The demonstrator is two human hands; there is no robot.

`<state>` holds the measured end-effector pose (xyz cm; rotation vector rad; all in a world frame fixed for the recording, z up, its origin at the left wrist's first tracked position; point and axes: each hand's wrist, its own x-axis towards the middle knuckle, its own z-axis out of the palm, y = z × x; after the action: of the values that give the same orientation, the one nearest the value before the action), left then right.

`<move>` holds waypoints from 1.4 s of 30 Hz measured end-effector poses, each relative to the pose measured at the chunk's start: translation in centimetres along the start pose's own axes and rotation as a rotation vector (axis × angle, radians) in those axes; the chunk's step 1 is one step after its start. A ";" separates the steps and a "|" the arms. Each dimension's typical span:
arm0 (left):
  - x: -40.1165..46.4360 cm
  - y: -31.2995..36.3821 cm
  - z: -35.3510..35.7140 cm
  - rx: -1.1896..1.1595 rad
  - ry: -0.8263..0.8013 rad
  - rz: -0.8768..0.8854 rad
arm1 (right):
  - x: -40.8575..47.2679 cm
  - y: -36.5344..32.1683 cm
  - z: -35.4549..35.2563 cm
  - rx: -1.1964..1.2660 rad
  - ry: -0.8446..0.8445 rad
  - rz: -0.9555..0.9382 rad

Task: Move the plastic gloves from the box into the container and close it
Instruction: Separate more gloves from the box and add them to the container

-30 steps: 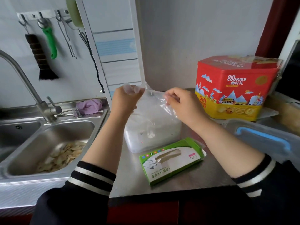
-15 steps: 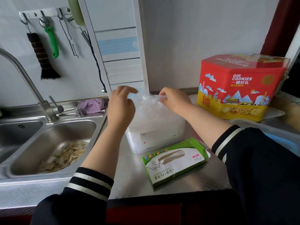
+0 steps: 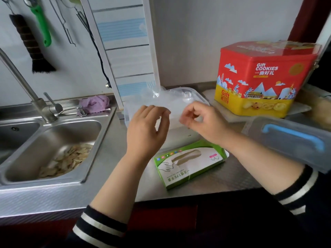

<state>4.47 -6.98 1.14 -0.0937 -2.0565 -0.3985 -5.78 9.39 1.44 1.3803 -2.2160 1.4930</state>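
Both your hands pulled back near: left hand (image 3: 146, 129) loosely curled, empty; right hand (image 3: 200, 122) pinch unclear; gloves (image 3: 161, 100) blur into container (image 3: 180, 135).

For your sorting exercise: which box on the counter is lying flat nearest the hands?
The green glove box; the red cookie tin stands farther back, right.

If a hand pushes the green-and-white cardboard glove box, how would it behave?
The green-and-white cardboard glove box lies flat on the smooth steel counter, so it probably slides rather than tips. Its dispensing slot looks empty, so it is likely light. Thin cardboard may dent under a squeeze.
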 end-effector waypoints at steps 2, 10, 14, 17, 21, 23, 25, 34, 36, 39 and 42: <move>-1.9 1.4 0.1 -0.067 -0.034 -0.015 | -2.2 0.2 0.4 -0.258 -0.071 -0.139; -7.6 2.1 1.6 -0.169 -0.639 -0.373 | -4.9 3.2 1.9 -0.362 -0.463 0.052; -8.5 1.7 2.3 -0.177 -0.662 -0.380 | -4.8 2.1 1.8 -0.252 -0.372 0.065; -8.6 1.2 2.3 -0.244 -0.643 -0.405 | -4.7 1.9 1.9 -0.176 -0.332 0.086; -8.1 1.2 2.0 -0.294 -0.682 -0.438 | -4.1 0.5 1.5 -0.102 -0.198 0.147; -8.1 0.7 2.0 -0.337 -0.707 -0.473 | -3.4 -0.9 0.8 -0.017 -0.049 0.137; -8.1 0.1 1.8 -0.428 -0.747 -0.522 | -2.4 -2.1 -0.3 0.071 0.123 0.120; -5.2 1.0 -0.9 -0.883 -0.338 -0.612 | -2.0 -3.4 -1.2 0.563 0.080 0.494; -4.1 1.9 -1.3 -0.767 -0.296 -0.543 | -2.3 -3.4 -1.2 0.660 0.040 0.558; -2.7 3.0 -1.4 -0.582 -0.283 -0.438 | -2.6 -4.1 -1.0 0.755 -0.057 0.648; -0.9 3.2 -1.3 -0.592 -0.326 -0.482 | -2.8 -4.5 -1.1 0.803 -0.174 0.695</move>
<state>6.77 -4.31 1.73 -0.0162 -2.2034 -1.3615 -1.27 11.59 3.48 0.8855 -2.4485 2.8225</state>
